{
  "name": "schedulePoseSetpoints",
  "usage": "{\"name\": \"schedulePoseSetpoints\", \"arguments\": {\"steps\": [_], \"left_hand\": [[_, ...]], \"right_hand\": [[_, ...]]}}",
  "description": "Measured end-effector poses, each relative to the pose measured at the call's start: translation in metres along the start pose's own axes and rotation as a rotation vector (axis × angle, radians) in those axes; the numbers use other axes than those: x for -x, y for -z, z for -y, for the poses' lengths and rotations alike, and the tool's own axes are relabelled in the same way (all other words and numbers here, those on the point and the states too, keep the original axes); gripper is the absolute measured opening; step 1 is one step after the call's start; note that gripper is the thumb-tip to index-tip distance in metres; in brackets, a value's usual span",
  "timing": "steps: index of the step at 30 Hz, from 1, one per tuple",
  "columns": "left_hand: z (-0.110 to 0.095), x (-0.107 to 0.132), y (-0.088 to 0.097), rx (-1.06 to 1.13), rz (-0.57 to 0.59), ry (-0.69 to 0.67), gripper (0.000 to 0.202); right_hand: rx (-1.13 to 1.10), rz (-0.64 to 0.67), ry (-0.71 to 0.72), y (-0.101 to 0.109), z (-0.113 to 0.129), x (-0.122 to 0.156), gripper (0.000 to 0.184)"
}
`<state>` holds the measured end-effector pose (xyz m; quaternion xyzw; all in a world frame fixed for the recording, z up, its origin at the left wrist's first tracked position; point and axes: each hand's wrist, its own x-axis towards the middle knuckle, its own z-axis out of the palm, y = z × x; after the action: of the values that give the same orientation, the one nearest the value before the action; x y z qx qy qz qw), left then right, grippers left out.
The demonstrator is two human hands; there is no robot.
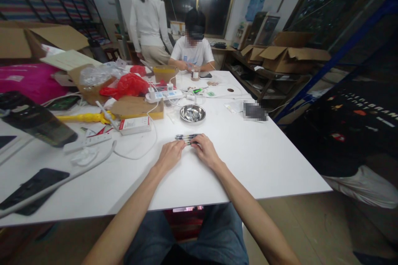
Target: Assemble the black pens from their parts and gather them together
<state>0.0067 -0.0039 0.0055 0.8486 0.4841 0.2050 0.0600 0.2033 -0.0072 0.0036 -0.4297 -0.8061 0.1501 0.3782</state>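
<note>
Counter (255, 165): white, wide, bare near its right edge.
Middle: pens (186, 137) side by side; steel bowl (192, 113) just beyond.
Left: black phone (31, 190), white cable (62, 180), power strip (87, 141), white box (135, 124), yellow stick (83, 118).
Far end: red bag (127, 85), second strip (164, 95), jar (195, 73).

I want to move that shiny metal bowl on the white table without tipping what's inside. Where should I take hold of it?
Take the round shiny metal bowl by its thin rim, at its near edge, coming from above with a pinch grip. It sits upright and shallow with small items inside, so lift it level. Both hands, the left hand and the right hand, rest on the pens.
</note>
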Motion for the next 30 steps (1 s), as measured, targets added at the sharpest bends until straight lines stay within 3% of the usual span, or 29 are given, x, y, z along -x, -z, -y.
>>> {"name": "schedulePoseSetpoints", "arguments": {"steps": [3,8,14,19,24,30], "left_hand": [[0.002,0.0,-0.002,-0.014,0.028,0.023,0.024],[0.005,0.0,-0.005,-0.037,0.035,-0.017,0.027],[0.006,0.001,-0.004,-0.004,0.039,-0.014,0.031],[0.006,0.004,-0.004,-0.023,0.044,-0.007,0.033],[0.003,0.003,-0.001,-0.032,0.043,0.012,0.033],[0.002,0.003,0.005,0.072,0.083,0.031,0.039]], "right_hand": [[-0.03,-0.019,0.025,0.001,0.002,0.0,0.015],[0.035,0.074,-0.008,0.0,0.003,-0.001,0.023],[-0.027,-0.007,0.019,0.001,0.002,0.001,0.012],[0.047,0.083,0.004,0.0,0.0,0.001,0.02],[0.033,-0.013,0.055,-0.005,0.001,0.003,0.011],[0.027,-0.013,0.092,-0.006,0.006,0.006,0.01]]}}
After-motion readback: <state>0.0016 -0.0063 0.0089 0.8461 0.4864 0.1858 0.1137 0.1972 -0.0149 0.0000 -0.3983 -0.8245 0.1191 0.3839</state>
